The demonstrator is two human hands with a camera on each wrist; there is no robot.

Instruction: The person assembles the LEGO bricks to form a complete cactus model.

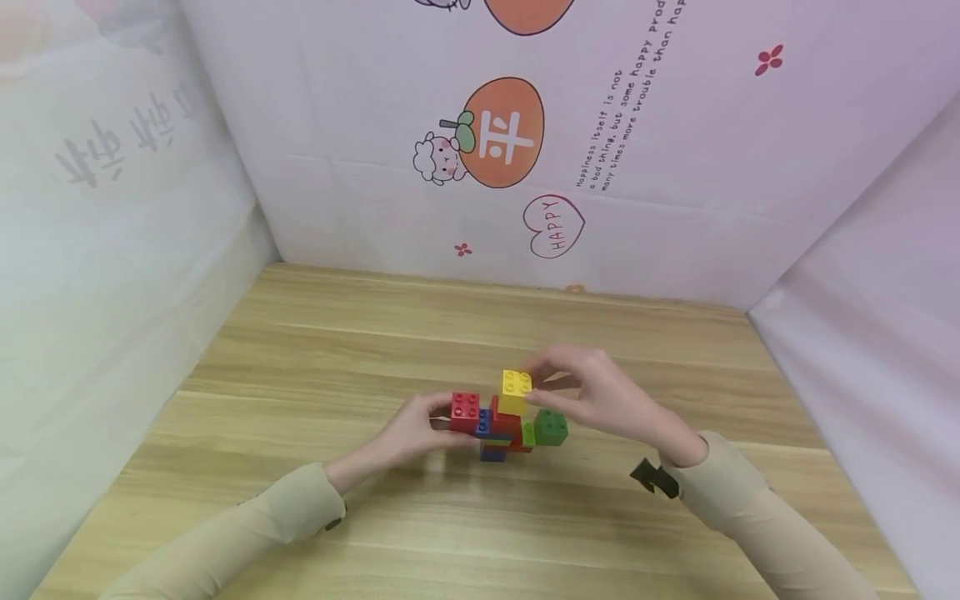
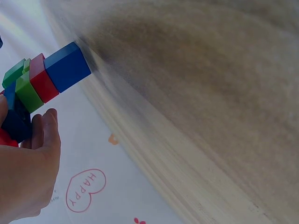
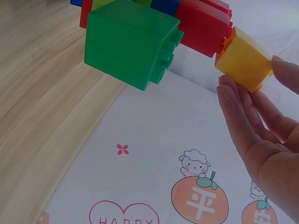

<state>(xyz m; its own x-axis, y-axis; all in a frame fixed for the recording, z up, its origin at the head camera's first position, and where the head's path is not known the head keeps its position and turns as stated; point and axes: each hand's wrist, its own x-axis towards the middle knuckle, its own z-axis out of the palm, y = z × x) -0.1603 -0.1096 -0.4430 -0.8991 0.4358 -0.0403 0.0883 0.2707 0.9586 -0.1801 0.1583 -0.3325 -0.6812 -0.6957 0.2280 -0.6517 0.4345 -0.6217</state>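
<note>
A toy-brick build of red, blue and green pieces stands on the table in the head view, with a dark blue brick (image 2: 68, 66) at its base. My left hand (image 1: 407, 433) grips its left side, around the red brick (image 1: 465, 411) there. Atop the build, at a red brick (image 3: 205, 25), is a yellow brick (image 1: 515, 392). My right hand (image 1: 600, 392) pinches that yellow brick between thumb and fingers. A green brick (image 1: 551, 427) juts out on the right, below my right hand. In the left wrist view my left hand (image 2: 35, 168) covers part of the build.
The wooden table (image 1: 360, 533) spreads around the build. A white cloth with printed fruit, a heart and text rises as a back wall (image 1: 360, 208), and more cloth hangs at both sides. A dark strap (image 1: 654, 478) shows at the right sleeve.
</note>
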